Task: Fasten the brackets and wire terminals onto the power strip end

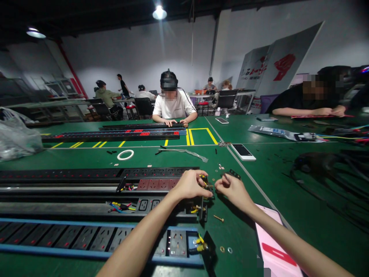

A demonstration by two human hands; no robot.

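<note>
My left hand (191,184) is closed around the right end of a power strip with dark red sockets (150,184), its fingers at the metal fittings and yellow wires (204,178) there. Just right of it, my right hand (234,189) has its fingers pinched close to the same fittings; whatever is between them is too small to make out. A small dark part (235,174) lies behind the right hand. Nearer to me, a blue-framed power strip (69,237) has yellow wires (201,243) at its end. A brass screw (218,218) lies below my hands.
Small washers (222,249) lie near the front. A pink-screened phone (275,238) sits under my right forearm; a white phone (243,152) is farther back. A white tape ring (125,155) rests left. Across the table a co-worker (174,104) handles other strips; black cables (325,173) lie right.
</note>
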